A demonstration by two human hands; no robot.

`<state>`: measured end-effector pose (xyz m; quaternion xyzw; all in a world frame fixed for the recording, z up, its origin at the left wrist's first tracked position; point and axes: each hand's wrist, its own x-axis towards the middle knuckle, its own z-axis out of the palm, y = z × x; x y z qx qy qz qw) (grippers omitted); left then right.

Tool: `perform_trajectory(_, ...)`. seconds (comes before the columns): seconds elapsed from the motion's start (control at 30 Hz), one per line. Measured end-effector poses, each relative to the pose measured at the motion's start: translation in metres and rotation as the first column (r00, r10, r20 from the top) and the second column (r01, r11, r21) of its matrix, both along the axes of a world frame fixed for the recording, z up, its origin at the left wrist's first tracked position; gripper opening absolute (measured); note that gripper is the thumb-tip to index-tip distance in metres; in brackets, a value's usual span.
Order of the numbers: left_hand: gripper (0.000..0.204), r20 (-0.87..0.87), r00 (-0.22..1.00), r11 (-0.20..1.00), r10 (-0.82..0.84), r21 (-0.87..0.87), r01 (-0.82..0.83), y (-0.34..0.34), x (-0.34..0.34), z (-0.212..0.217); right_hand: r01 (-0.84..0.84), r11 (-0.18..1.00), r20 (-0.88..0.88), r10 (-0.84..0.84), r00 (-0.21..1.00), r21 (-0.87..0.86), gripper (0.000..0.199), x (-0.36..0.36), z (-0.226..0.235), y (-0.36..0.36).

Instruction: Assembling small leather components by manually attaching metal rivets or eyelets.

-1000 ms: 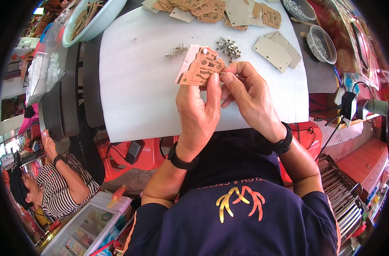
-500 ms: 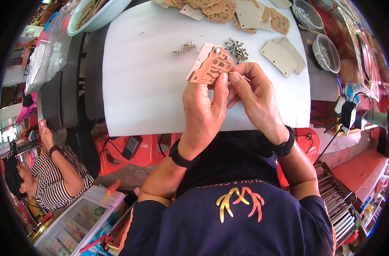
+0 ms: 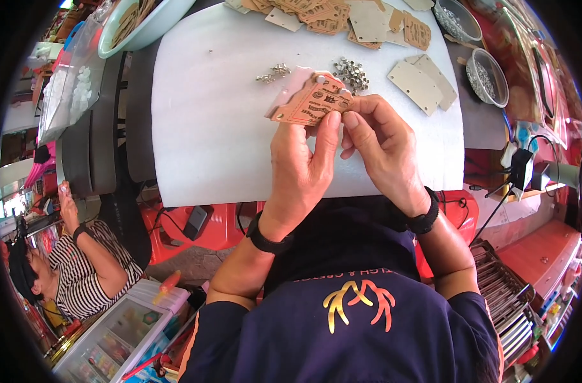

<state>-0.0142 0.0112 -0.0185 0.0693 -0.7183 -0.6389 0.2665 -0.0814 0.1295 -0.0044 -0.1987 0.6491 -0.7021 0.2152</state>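
A brown printed cardboard piece with a wavy edge is tilted above the white work surface. Behind it shows a pale pinkish card, and two silvery round studs sit near its far edge. My left hand holds the stack from below, thumb pressed on its front. At the lower right corner my right hand pinches with thumb and forefinger; anything tiny between those fingertips is hidden. Just beyond the card lie a heap of metal rivets and a smaller group of metal pieces.
Brown printed cards and grey cards lie on the white sheet. Clear bowls of metal parts stand at the right, a pale basin at the far left. Another person sits at left holding a phone-like object.
The card in my hands has tilted and its left end has dropped lower and further left. My left hand has shifted slightly left; my right hand keeps its pinch at the corner.
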Motion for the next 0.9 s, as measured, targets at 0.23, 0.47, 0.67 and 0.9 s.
perform_trajectory(0.23,0.029,0.064,0.986,0.977,-0.155,0.159,0.143,-0.004,0.005,0.006,-0.07,0.997,0.088,0.071,0.994,-0.02,0.015,-0.004,0.009,0.009)
perform_trajectory(0.47,0.03,0.075,0.972,0.951,-0.223,0.235,0.201,-0.007,0.007,0.007,-0.14,0.988,0.167,0.15,0.974,-0.07,0.021,-0.008,0.015,0.013)
perform_trajectory(0.67,0.03,0.118,0.957,0.94,-0.266,0.252,0.231,-0.011,0.005,0.003,-0.185,0.981,0.198,0.192,0.961,-0.054,0.021,-0.013,0.017,0.015)
perform_trajectory(0.9,0.028,0.107,0.956,0.899,-0.273,0.383,0.214,-0.009,-0.001,0.017,-0.088,0.985,0.173,0.061,0.983,0.149,0.02,-0.021,0.03,0.052)
